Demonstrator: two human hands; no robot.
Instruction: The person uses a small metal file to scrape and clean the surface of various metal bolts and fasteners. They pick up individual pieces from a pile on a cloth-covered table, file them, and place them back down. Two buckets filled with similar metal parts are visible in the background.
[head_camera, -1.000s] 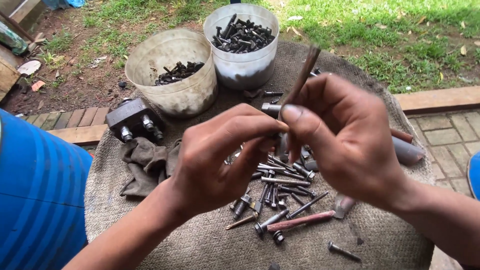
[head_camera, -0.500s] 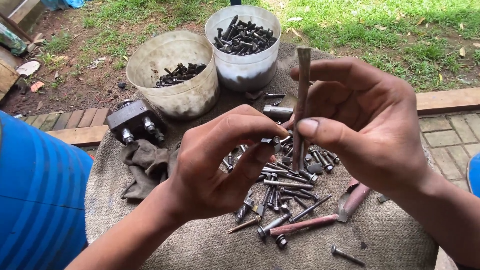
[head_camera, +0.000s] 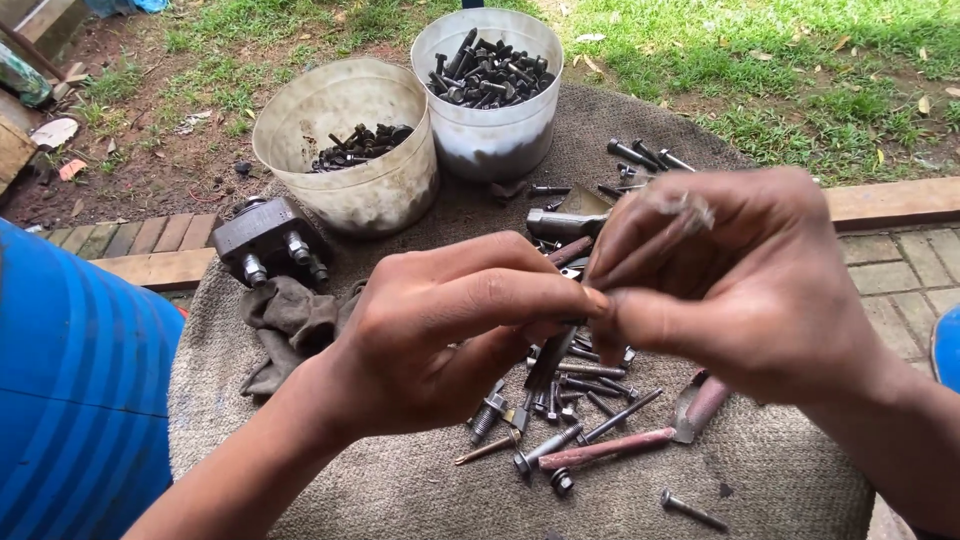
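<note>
2 hands met above a round table covered in coarse burlap, and the risks ran from the table down to the piece between the fingers. The cloth sagged over the rim, so a knock could have sent loose hardware rolling onto the brick paving. The 2 white plastic buckets, the nearer bucket with a thin layer of dark bolts and the farther bucket nearly full, stood touching at the far edge; a push on either might have tipped it toward the grass. A black clamp block and a grey rag lay to the left, well apart from the work. The pile of bolts lay directly under the hands, so anything dropped would probably have been lost among them. The left hand pinched a dark flat metal strip that hung down toward the pile. The right hand was clenched on a small rusty threaded piece, its tip showing above the fingers. Both grips looked like fingertip grips only, so a twist against rust could have slipped and scraped skin.
</note>
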